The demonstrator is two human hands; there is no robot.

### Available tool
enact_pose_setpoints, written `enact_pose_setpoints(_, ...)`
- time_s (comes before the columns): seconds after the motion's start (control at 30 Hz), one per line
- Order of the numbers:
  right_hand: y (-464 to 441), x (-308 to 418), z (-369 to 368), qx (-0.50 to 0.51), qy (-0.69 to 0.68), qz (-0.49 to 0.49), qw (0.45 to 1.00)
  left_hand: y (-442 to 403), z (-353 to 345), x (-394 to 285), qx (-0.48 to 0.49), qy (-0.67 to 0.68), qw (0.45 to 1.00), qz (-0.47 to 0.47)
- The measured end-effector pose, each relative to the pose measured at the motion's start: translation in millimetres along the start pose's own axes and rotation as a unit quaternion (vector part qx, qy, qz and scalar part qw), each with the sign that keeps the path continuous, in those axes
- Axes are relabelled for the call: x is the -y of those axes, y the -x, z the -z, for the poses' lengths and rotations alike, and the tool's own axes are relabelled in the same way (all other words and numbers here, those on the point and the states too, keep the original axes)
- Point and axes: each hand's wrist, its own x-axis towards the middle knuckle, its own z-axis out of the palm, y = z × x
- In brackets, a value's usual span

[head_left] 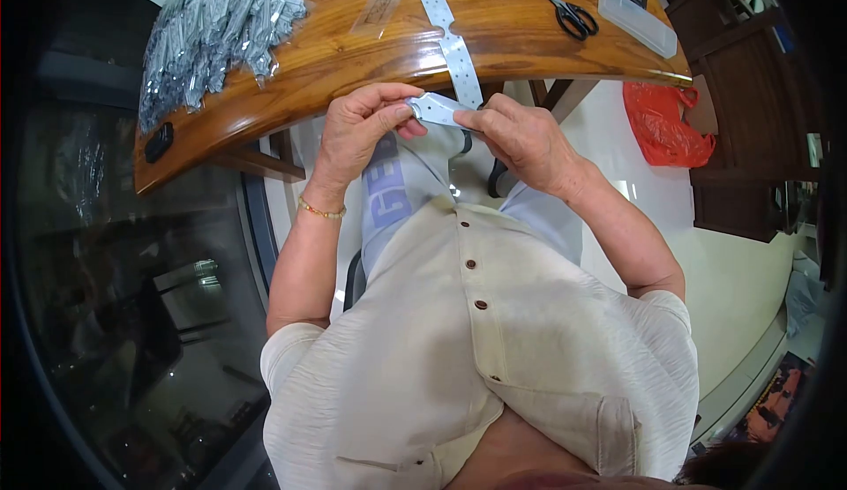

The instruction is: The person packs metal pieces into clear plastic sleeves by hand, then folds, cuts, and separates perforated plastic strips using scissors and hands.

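In the head view, your right hand (525,142) is covering one end of the small dotted piece (438,110), so you cannot tell whether it is joining the notched, dotted strip (460,59) behind it. That strip is lying across the wooden surface (331,58), its near end reaching the edge and its far end running out of frame. The top border is also cutting off the pile of silvery packets (229,27). Below the surface's edge, your left thumb and fingers are pinching the piece's left end, while your right thumb and fingers are gripping its right end.
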Motion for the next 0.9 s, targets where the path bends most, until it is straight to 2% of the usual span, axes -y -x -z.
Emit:
enact_pose_setpoints(0.3,-36,-12,-11,-0.021,-0.02,0.01,1.0,-19,25,-17,-0.017,-0.056,0.998,-0.017)
enact_pose_setpoints(0.33,-43,-17,-13,-0.032,-0.021,0.001,0.999,-26,31,-21,-0.054,-0.142,0.987,-0.053)
enact_pose_setpoints(0.4,-57,-27,-21,-0.079,-0.028,-0.001,0.996,-44,43,-24,-0.126,-0.308,0.935,-0.122)
enact_pose_setpoints(0.43,-65,-34,-27,-0.117,-0.033,0.006,0.993,-58,53,-22,-0.129,-0.386,0.898,-0.168)
enact_pose_setpoints(0.5,-76,-38,-34,-0.163,-0.05,0.005,0.985,-87,76,-11,-0.132,-0.53,0.798,-0.256)
enact_pose_setpoints(0.6,-73,-50,-35,-0.111,-0.013,-0.01,0.994,-108,91,3,-0.078,-0.692,0.679,-0.234)
enact_pose_setpoints(0.7,-55,-67,-12,-0.082,0.078,-0.006,0.994,-104,71,5,-0.112,-0.741,0.632,-0.197)
enact_pose_setpoints(0.77,-39,-80,13,-0.071,0.095,-0.056,0.991,-99,50,7,-0.153,-0.744,0.613,-0.217)
enact_pose_setpoints(0.8,-35,-89,22,-0.07,0.117,-0.07,0.988,-97,37,7,-0.163,-0.736,0.626,-0.199)
enact_pose_setpoints(0.9,-37,-102,35,-0.142,0.091,-0.035,0.985,-93,-1,0,-0.177,-0.708,0.663,-0.166)
